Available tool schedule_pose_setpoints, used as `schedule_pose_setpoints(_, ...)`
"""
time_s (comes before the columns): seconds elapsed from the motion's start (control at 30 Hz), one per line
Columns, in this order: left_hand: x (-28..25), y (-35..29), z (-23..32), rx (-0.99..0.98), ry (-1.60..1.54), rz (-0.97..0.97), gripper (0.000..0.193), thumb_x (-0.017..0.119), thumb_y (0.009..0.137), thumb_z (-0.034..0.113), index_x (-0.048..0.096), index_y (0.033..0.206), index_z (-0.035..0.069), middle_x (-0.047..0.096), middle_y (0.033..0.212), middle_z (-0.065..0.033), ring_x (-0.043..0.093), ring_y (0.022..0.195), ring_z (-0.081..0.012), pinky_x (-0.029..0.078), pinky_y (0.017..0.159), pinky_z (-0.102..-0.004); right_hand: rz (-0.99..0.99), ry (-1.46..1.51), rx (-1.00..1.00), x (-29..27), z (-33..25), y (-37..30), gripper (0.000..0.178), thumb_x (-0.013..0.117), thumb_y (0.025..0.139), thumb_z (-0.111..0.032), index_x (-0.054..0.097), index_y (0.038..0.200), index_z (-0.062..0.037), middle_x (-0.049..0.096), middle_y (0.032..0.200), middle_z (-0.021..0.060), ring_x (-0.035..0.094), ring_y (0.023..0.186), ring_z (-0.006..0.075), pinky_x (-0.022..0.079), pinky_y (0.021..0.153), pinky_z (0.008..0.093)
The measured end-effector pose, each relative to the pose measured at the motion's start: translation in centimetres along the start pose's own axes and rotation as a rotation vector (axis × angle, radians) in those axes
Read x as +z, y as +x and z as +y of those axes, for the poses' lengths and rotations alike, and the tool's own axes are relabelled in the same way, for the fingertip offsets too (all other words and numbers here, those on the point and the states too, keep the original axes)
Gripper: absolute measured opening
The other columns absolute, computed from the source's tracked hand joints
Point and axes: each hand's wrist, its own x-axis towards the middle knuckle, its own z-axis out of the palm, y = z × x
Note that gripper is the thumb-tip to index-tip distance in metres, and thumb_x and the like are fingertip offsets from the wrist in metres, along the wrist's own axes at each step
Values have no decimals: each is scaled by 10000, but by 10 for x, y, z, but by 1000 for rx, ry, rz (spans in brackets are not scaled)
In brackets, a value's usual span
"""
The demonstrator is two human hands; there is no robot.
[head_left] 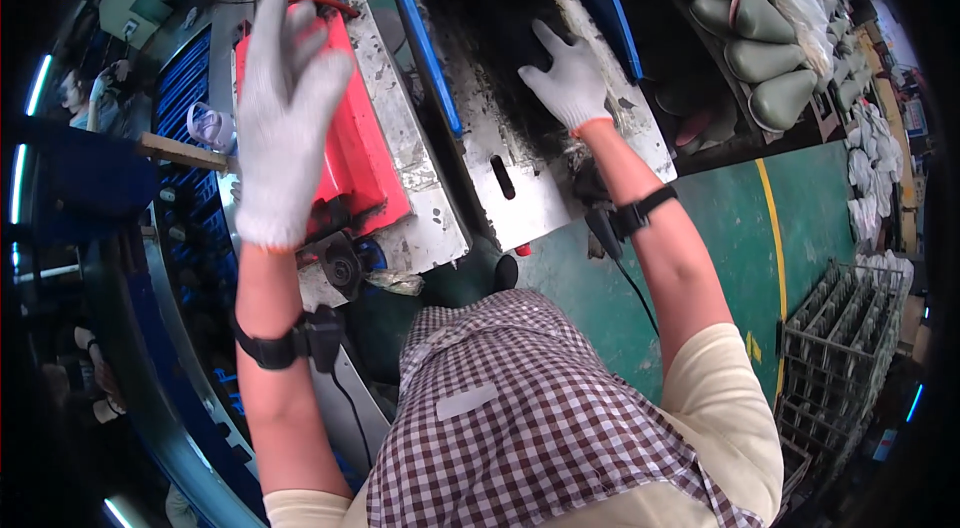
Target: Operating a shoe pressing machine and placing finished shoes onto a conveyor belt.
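Note:
My left hand [285, 128], in a white knit glove, is raised in front of a red machine cover [362, 153]. Its fingers are stretched and apart, and nothing is in them. Whether it touches the cover I cannot tell. My right hand [570, 78], gloved the same way, is over the dark, stained part of a worn metal plate [530, 206]. Thumb and fingers there are spread, with no object visible in them. Black straps with small boxes and cables circle both forearms.
Blue bars [420, 33] flank the metal plate. Grey-green shoe-shaped forms [782, 100] are piled on a rack at upper right. A wire rack [840, 348] stands on the green floor [725, 228] at right. Left is a blue-slatted conveyor [185, 78].

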Motion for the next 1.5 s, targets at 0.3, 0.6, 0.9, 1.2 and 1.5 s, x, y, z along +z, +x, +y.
schedule_pose_setpoints(0.3,8,96,59,454,-18,-59,561,538,1082,335,492,1480,-57,561,1470,-245,534,1379,-303,389,1177,-364,-9,-342,42,45,3,-6,758,732,821,-416,500,1542,-374,580,1316,264,658,1111,440,555,951,504)
schedule_pose_setpoints(0.6,43,165,91,910,294,-572,409,480,1096,368,652,1278,44,666,1225,-125,621,1130,-239,475,1002,-357,-122,-158,-45,40,15,6,809,741,820,-460,492,1573,-300,558,1374,314,635,1202,457,506,1075,461)
schedule_pose_setpoints(0.9,60,166,79,887,370,-371,520,592,1000,442,629,1330,42,624,1272,-218,583,1226,-362,430,1092,-407,-74,-339,0,57,-16,-11,723,683,869,-557,523,1531,-314,568,1353,311,634,1187,463,544,990,518)
schedule_pose_setpoints(1.2,69,131,94,709,85,-458,501,624,914,189,620,1388,27,685,1265,-212,646,1210,-345,500,1058,-397,-85,-284,66,43,-8,-14,726,629,935,-562,481,1578,-260,522,1443,345,554,1309,502,488,1083,517)
schedule_pose_setpoints(1.5,120,47,19,717,340,-227,619,726,778,291,606,1362,126,658,1187,-148,606,1192,-363,453,1064,-491,419,403,395,-28,66,-176,398,629,1033,-248,666,1305,40,670,1302,186,606,1257,284,432,1114,395)
